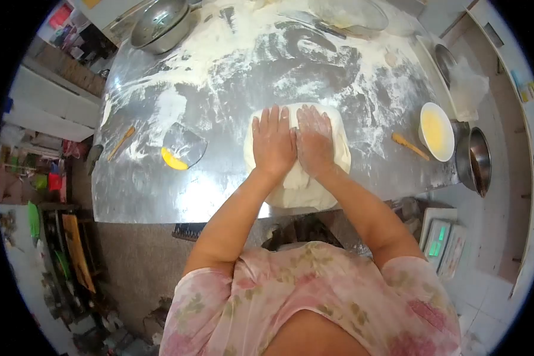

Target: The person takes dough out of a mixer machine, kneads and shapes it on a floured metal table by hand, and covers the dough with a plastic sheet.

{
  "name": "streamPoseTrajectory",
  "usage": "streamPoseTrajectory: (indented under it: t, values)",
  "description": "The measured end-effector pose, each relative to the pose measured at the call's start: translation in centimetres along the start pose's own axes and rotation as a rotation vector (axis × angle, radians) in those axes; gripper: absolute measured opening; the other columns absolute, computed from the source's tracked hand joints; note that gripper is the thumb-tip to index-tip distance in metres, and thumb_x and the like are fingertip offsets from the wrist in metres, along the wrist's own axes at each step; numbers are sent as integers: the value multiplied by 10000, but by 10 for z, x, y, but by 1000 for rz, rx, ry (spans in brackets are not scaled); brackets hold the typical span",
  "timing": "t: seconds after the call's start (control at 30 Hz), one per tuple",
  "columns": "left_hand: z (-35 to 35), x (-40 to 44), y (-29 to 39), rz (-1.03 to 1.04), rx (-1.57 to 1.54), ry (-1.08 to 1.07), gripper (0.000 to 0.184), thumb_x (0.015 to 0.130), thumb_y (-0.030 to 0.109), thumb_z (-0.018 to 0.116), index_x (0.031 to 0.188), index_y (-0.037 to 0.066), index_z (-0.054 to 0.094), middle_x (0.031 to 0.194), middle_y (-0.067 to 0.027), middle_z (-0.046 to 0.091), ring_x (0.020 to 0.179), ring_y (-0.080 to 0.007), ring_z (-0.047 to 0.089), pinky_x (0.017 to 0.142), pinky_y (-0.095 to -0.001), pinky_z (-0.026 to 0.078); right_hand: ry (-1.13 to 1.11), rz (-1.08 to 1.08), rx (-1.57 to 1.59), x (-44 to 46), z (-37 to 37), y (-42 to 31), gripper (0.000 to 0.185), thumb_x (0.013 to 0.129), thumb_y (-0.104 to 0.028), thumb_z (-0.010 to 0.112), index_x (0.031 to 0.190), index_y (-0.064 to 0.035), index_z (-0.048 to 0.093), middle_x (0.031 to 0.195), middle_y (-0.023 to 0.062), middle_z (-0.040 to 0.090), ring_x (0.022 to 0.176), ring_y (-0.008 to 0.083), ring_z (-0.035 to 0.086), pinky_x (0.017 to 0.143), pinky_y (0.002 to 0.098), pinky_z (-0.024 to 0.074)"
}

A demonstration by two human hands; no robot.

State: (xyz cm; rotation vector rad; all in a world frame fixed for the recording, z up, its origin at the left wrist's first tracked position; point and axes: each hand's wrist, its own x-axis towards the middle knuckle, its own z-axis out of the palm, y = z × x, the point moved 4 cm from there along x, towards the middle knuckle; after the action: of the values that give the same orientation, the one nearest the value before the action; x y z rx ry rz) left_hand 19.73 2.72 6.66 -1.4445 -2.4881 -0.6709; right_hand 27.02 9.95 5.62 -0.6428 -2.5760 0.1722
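Observation:
A large, pale mound of dough [302,191] lies on the floured metal table [219,154], close to its front edge. On the dough's left part my left hand [273,142] rests flat, fingers stretched away from me. Beside it my right hand [315,142] presses on the dough too, its fingers extended and dusted with flour. The two hands are side by side at the thumbs. Neither hand is wrapped round anything.
Left on the table are a yellow-edged scraper [174,159] and a wooden-handled tool [121,143]. To the right are another wooden-handled tool [410,146], a white bowl of yellow contents [436,132] and a metal bowl [479,160]. Metal bowls [166,38] stand back left; a scale [438,237] is below right.

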Motion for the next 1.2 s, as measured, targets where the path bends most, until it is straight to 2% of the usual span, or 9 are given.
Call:
streamPoseTrajectory:
  t: [0.4,0.5,0.8,0.87,0.9,0.93,1.0,1.1,1.2]
  values:
    - [71,146,-62,-33,38,83,422,861,260,487,1226,50,510,1192,-178,547,1146,-317,493,961,-460,366,-79,152,-20,140,79,76,537,868,-326,470,1329,-59,404,1371,139,415,1289,295,351,1062,502,197]
    - [84,175,-75,-258,-49,-285,410,875,287,455,1187,37,541,1148,-197,572,1112,-272,528,937,-402,392,-79,192,-32,165,94,91,549,893,-362,429,1360,-80,367,1352,139,442,1299,297,342,1067,510,173]
    - [44,155,-91,-178,-610,-666,557,916,461,389,1283,52,481,1225,-234,523,1124,-295,526,961,-364,396,-387,269,375,146,42,87,392,907,-373,411,884,-57,642,978,201,625,928,332,591,854,473,408]
    - [-28,100,-46,-76,-546,-657,566,903,457,415,1225,3,514,1168,-192,560,1112,-335,505,965,-408,367,-406,-87,393,83,-7,61,354,907,-342,425,815,-65,624,881,192,617,831,325,587,774,477,415]
    - [-32,56,-32,108,-257,-602,563,892,468,441,1210,11,526,1085,-177,591,1020,-327,541,869,-433,409,-413,32,257,40,-33,39,292,885,-295,472,771,-67,615,830,156,613,775,326,570,750,472,417]
    - [-55,15,-16,225,-313,-572,540,856,381,536,1275,46,480,972,-178,563,936,-311,545,850,-421,411,-95,-258,330,0,-56,23,228,852,-256,515,777,-63,611,818,136,617,758,316,563,773,448,410]
    - [-84,-58,5,336,-348,-548,515,775,249,642,1239,65,514,1019,-159,558,975,-335,526,841,-425,409,-431,-230,259,-48,-93,-11,207,826,-236,536,778,-53,620,798,120,623,784,300,566,844,456,382]
    - [-86,-94,5,383,-336,-492,513,737,145,666,1224,67,523,1119,-142,540,1018,-341,507,843,-443,400,-344,34,470,-84,-96,-3,282,800,-222,559,984,-14,611,965,165,615,999,305,541,959,480,316]
    - [-89,-72,19,340,-347,12,495,747,159,632,1223,76,524,1163,-140,520,1070,-321,494,869,-463,379,-82,-79,157,-67,-87,-12,508,773,-199,584,1222,17,482,1233,214,496,1220,349,400,1036,505,240]
